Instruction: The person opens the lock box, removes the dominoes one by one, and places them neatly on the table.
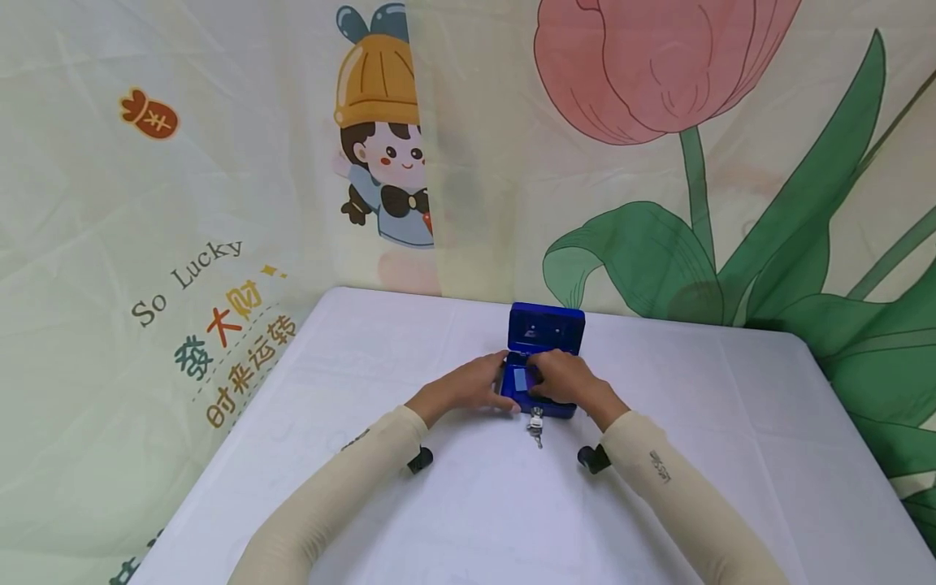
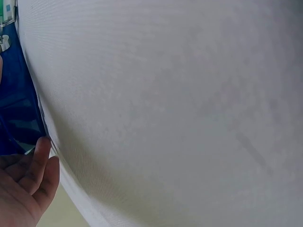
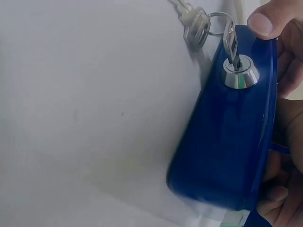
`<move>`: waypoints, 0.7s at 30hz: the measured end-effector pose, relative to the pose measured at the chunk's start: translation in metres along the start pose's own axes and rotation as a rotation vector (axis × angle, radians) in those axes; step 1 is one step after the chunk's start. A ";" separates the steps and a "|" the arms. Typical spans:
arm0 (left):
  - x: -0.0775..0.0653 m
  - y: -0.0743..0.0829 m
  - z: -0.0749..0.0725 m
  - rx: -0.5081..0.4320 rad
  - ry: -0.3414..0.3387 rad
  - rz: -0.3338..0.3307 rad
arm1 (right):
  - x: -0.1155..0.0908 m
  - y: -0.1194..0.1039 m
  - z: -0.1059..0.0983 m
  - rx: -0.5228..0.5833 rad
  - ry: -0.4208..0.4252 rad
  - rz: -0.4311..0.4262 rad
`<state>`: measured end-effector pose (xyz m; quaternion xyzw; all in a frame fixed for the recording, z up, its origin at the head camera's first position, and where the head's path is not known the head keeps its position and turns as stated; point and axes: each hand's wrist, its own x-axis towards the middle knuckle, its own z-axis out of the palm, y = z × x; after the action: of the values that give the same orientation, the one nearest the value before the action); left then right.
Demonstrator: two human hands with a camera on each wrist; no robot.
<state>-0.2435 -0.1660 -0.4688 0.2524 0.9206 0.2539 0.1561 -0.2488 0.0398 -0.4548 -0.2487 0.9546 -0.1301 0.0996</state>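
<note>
Blue box (image 1: 544, 335) stood open right of frame centre, left hand (image 1: 475, 385) gripped its side, right hand (image 1: 565, 378) reached inside, grip unclear.

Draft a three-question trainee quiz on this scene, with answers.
1. Which of the hands reaches into the glossy blue rectangular box: (a) left, (b) right?
2. True or false: a flat silver metal key sits in the round silver metal lock.
3. Fill in: the box's blue hinged lid stands ____.

Answer key: 1. b, the right hand. 2. True. 3. Open.
</note>
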 end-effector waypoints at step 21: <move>0.001 0.000 -0.001 0.023 -0.010 0.004 | 0.009 -0.010 0.008 0.061 -0.027 0.035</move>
<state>-0.2442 -0.1657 -0.4683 0.2573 0.9222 0.2423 0.1570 -0.2498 0.0252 -0.4610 -0.2307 0.9530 -0.1538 0.1223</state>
